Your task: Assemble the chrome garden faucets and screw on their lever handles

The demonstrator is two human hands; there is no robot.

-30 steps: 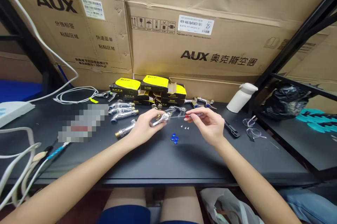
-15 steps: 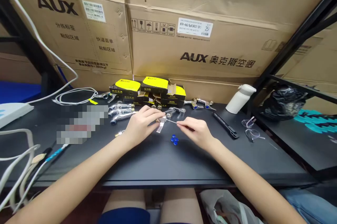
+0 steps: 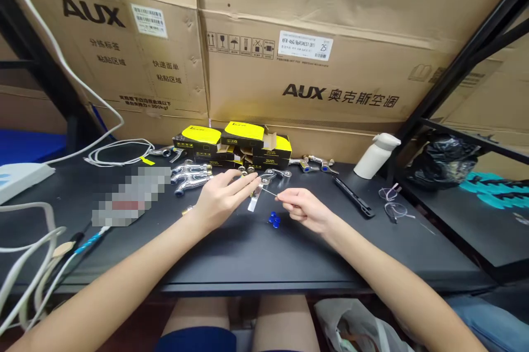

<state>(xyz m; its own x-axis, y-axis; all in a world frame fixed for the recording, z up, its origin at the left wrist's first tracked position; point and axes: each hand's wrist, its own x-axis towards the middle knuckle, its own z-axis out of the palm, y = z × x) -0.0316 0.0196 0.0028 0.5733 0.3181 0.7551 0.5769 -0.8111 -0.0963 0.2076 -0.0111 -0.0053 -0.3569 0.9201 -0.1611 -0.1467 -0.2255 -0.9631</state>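
Observation:
My left hand [image 3: 223,198] is closed around a chrome tap handle [image 3: 255,199], whose flat lever sticks out below the fingertips; the rest is hidden behind the fingers. My right hand [image 3: 305,209] pinches a thin metal rod [image 3: 270,192], which points left at the handle; its exact kind is too small to tell. Just behind the hands lie loose chrome tap handles [image 3: 282,173]. Several small blue caps [image 3: 274,220] sit on the table between and below my hands. Chrome taps [image 3: 190,178] lie in a group left of my left hand.
Black-and-yellow boxes [image 3: 243,134] are stacked at the back against large cardboard. More taps [image 3: 316,163] lie beside them. To the right are a black utility knife [image 3: 353,196], a white bottle [image 3: 377,156] and glasses [image 3: 395,206]. White cables [image 3: 28,264] run along the left.
My left fingers have straightened somewhat over the tap handle. My right hand has turned slightly, and the rod now slants more. The caps and taps stay put.

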